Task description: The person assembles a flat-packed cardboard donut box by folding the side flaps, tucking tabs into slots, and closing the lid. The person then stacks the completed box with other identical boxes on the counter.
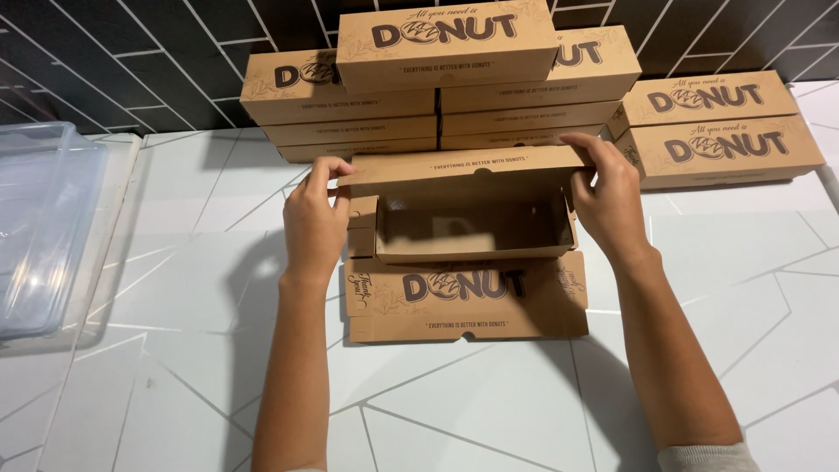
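Note:
A long brown cardboard box (472, 229) lies open and empty on the white counter, its printed lid (463, 297) folded flat toward me. My left hand (315, 218) pinches the left end of the box's far wall flap. At the right end of the same flap, my right hand (607, 197) grips it. Both hands hold the flap (459, 166) up over the box's hollow.
Several closed brown boxes (446, 44) of the same kind are stacked against the dark tiled wall behind, with two more (721, 131) at the right. A clear plastic bin (39, 227) sits at the left edge of the counter (481, 402).

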